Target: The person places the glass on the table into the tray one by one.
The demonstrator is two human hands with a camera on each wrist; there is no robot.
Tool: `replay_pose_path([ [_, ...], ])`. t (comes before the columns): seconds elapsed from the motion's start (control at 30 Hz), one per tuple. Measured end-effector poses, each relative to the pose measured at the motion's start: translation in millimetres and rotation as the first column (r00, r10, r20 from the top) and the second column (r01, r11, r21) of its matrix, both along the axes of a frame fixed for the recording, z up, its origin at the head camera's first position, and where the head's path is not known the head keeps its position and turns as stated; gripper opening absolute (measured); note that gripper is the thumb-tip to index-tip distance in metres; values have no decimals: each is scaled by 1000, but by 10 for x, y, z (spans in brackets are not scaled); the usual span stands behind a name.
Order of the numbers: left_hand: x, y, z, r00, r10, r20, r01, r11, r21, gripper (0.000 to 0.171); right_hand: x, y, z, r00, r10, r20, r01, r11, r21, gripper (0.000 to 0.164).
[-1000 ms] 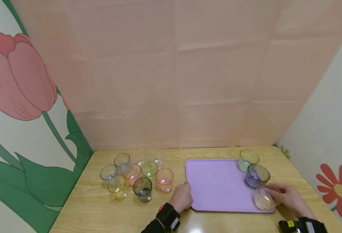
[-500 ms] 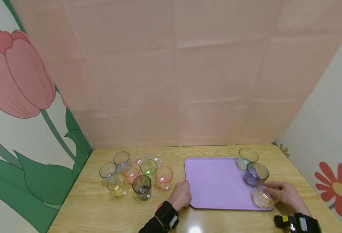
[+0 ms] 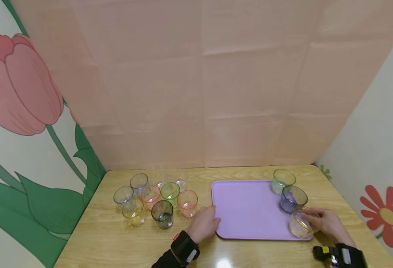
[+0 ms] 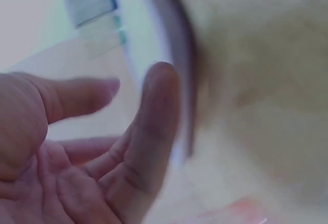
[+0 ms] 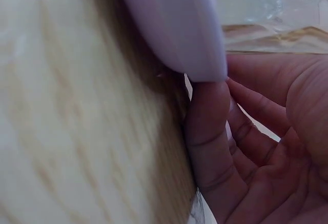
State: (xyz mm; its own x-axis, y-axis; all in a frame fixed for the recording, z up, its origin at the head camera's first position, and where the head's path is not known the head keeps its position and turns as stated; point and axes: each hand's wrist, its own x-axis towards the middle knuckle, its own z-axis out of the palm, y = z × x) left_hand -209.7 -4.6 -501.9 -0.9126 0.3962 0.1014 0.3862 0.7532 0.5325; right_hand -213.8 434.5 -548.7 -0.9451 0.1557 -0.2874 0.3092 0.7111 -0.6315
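A purple tray (image 3: 243, 212) lies on the wooden table. At its left front corner is my left hand (image 3: 202, 225); in the left wrist view its thumb and fingers are spread apart beside the tray's rim (image 4: 154, 34), with nothing between them. My right hand (image 3: 328, 223) pinches the right end of the tray, a finger (image 5: 207, 131) tucked under the rim (image 5: 189, 34) and the thumb above. Along that end stand a green glass (image 3: 283, 182), a dark bluish glass (image 3: 293, 200) and a yellow-rimmed glass (image 3: 298, 225), which overlaps the right fingertips in the head view.
Left of the tray several tinted glasses stand close together, among them a red one (image 3: 187, 204), a grey one (image 3: 163, 216) and a yellow one (image 3: 133, 212). A draped pinkish sheet (image 3: 203, 93) hangs behind the table (image 3: 116, 245).
My left hand has let go of the tray's left edge and shifted slightly left, its fingers loosening. The right hand keeps its place at the tray's right end. The view has shifted slightly.
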Motion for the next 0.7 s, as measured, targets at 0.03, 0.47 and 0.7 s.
replay_pose_path([
  [0.03,6,-15,63,1000,-4,-2,4,1000,-4,14,3,0,4,1000,9,-11,-9,1000,7,84],
  [0.47,-150,-420,625,1000,-21,-10,21,999,-32,27,-19,18,-7,1000,11,-4,-11,1000,-1,84],
  [0.7,-235,-640,713,1000,4,19,-3,997,-79,53,-7,17,-35,1000,1,3,0,999,-42,78],
])
